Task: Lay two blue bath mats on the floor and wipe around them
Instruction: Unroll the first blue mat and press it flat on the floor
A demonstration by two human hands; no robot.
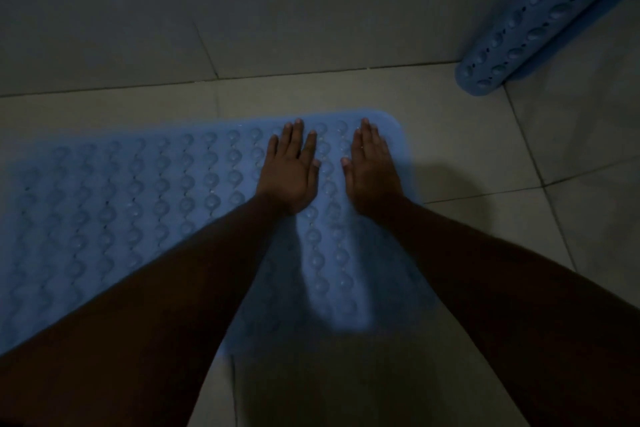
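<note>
The light is dim, so colours and fine detail are hard to read. A blue bath mat (145, 204) lies flat on the tiled floor (467, 156), its bumpy surface facing up. Its left side and near edge run out of the picture, and both forearms cover much of its near part, so its full extent cannot be seen. Only its far right rounded corner shows clearly.

The left hand (289, 173) rests palm down on the mat near that corner, fingers straight and slightly spread, holding nothing. The right hand (372, 172) lies just beside it, closer to the mat's right edge, also flat with fingers extended and together, gripping nothing. The thumbs point toward each other, apart. How hard either palm presses is not clear.

A second mat (540, 24), also blue, stands well apart from the first, beyond its far right corner. It leans up where the floor meets the wall (242, 3). Its upper part is cut off by the frame, and whether it is rolled or folded cannot be told.
</note>
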